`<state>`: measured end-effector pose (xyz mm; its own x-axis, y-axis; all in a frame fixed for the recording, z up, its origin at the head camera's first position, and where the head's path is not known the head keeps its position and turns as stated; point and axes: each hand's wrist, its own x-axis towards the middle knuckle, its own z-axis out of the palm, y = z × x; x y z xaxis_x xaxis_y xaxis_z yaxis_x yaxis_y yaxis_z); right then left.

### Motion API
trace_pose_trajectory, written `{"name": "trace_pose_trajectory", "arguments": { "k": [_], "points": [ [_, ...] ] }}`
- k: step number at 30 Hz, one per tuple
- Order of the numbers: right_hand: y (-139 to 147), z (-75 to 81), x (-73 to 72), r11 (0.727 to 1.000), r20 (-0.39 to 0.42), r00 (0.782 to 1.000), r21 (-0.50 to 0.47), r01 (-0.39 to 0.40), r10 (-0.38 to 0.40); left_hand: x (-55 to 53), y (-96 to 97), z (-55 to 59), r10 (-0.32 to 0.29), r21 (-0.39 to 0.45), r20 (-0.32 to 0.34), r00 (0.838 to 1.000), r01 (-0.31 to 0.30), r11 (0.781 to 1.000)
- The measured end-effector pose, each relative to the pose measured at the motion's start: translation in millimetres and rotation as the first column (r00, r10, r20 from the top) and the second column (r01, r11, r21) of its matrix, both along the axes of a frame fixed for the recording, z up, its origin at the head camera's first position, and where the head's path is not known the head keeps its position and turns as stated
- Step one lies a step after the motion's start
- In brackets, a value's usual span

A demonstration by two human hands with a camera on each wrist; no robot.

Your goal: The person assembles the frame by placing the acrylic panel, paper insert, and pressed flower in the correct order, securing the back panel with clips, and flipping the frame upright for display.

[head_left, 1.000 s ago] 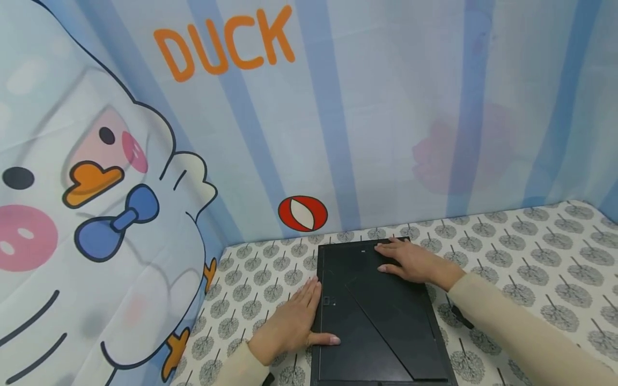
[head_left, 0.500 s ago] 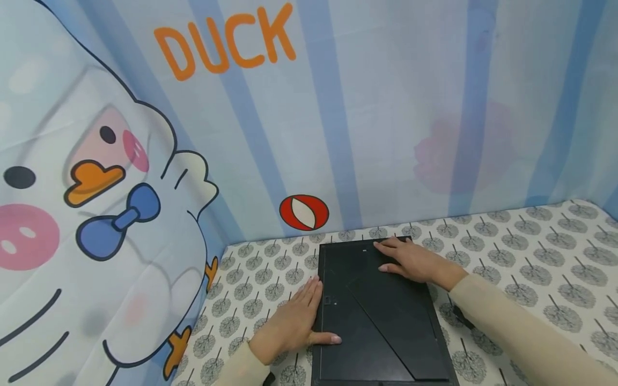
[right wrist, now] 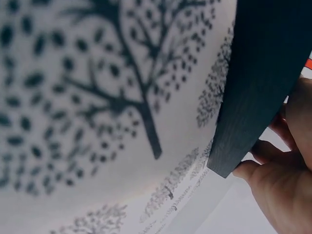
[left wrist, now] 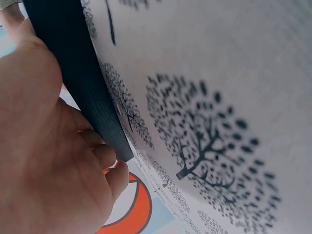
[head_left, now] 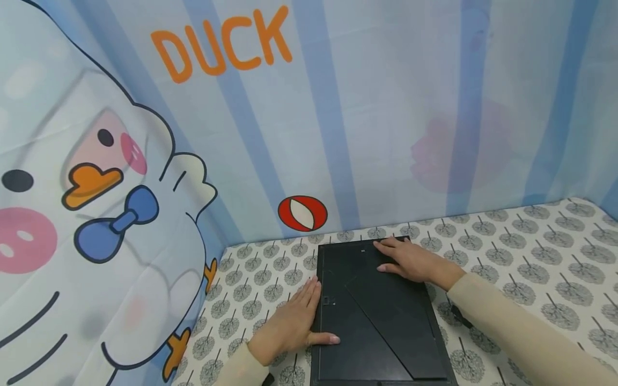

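A black picture frame (head_left: 372, 332) lies back side up on the patterned cloth, its lower end cut off by the head view. A diagonal seam runs across its backing, and a small metal fitting (head_left: 329, 301) sits near the left side. My left hand (head_left: 292, 321) rests at the left edge, fingers straight along it and thumb on the backing. Over the upper right corner lies my right hand (head_left: 410, 260), fingers spread across the back. Each wrist view shows the frame's dark side edge (left wrist: 80, 73) against the cloth, with fingers at it.
The cloth (head_left: 531, 279), white with grey tree prints, covers the surface under the frame. Behind it hangs a blue striped curtain (head_left: 386, 134) with a red and white ball print. A large printed duck (head_left: 159, 289) fills the left side.
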<state>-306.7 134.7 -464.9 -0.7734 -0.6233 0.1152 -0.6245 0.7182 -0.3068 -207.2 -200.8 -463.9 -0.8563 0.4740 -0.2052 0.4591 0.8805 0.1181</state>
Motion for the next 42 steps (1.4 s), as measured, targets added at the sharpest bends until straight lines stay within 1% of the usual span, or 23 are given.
{"name": "trace_pose_trajectory", "arguments": {
  "k": [3, 5, 8, 11, 13, 16, 19, 20, 22, 24, 28, 32, 38, 41, 42],
  "points": [
    [-2.6, -0.5, 1.6, 1.0, -0.016, 1.0, 0.022, -0.012, 0.012, 2.9, -1.6, -1.8, 0.003, 0.003, 0.012, 1.0, -0.003, 1.0],
    [-4.4, -0.4, 2.2, 0.999, -0.043, 0.999, 0.032, -0.024, 0.026, 4.0, -2.3, -3.0, 0.003, 0.004, 0.019, 1.0, -0.003, 1.0],
    [-5.0, 0.3, 3.1, 0.999, -0.085, 0.996, 0.039, -0.025, 0.029, 4.1, -2.0, -3.0, -0.006, 0.001, 0.011, 1.0, 0.006, 1.0],
    [-3.4, 1.4, 3.7, 0.999, -0.082, 0.996, 0.043, -0.016, 0.019, 2.8, -1.2, -2.1, -0.015, -0.001, -0.001, 1.0, 0.015, 1.0],
    [-2.8, 3.2, 3.6, 0.998, -0.052, 0.998, 0.054, -0.018, 0.021, 2.5, -1.4, -1.3, -0.011, 0.001, 0.008, 1.0, 0.011, 1.0],
    [-2.0, 8.0, 1.6, 0.998, 0.037, 0.999, 0.062, -0.031, 0.028, 2.3, -3.3, -0.1, -0.004, -0.001, 0.012, 1.0, 0.004, 1.0],
    [2.6, 13.3, 2.5, 0.998, 0.147, 0.989, 0.055, -0.015, 0.007, 0.4, -3.7, 1.2, -0.006, 0.005, -0.005, 1.0, 0.006, 1.0],
    [5.0, 14.6, 4.8, 0.998, 0.164, 0.986, 0.057, -0.014, 0.004, -0.5, -3.3, 1.6, -0.009, 0.007, -0.014, 1.0, 0.009, 1.0],
    [10.9, 15.0, 12.3, 0.998, 0.183, 0.983, 0.06, -0.011, 0.0, -2.5, -2.1, 0.9, -0.015, 0.009, -0.024, 1.0, 0.015, 1.0],
    [16.2, 12.9, 23.1, 0.998, 0.175, 0.985, 0.054, -0.017, 0.008, -3.7, -0.8, -0.3, -0.015, 0.008, -0.022, 1.0, 0.015, 1.0],
    [26.1, 11.8, 50.0, 0.999, 0.149, 0.989, 0.029, -0.023, 0.019, -3.1, 1.5, -0.5, -0.007, 0.006, -0.003, 1.0, 0.007, 1.0],
    [37.3, 13.2, 74.6, 1.0, 0.159, 0.987, 0.016, -0.023, 0.021, -2.2, 3.3, 2.5, -0.008, 0.008, 0.004, 1.0, 0.008, 1.0],
    [56.7, 6.3, 105.4, 0.999, 0.23, 0.973, -0.015, -0.034, 0.037, -1.9, 2.4, 3.3, -0.009, 0.003, 0.012, 1.0, 0.009, 1.0],
    [64.7, 3.2, 120.5, 0.998, 0.3, 0.953, -0.056, -0.025, 0.041, -1.5, 1.2, 2.6, -0.008, 0.005, 0.016, 1.0, 0.008, 1.0],
    [66.7, 2.0, 124.6, 0.998, 0.311, 0.949, -0.065, -0.027, 0.046, -1.7, 0.8, 2.5, -0.007, 0.007, 0.016, 1.0, 0.006, 1.0]
  ]
}}
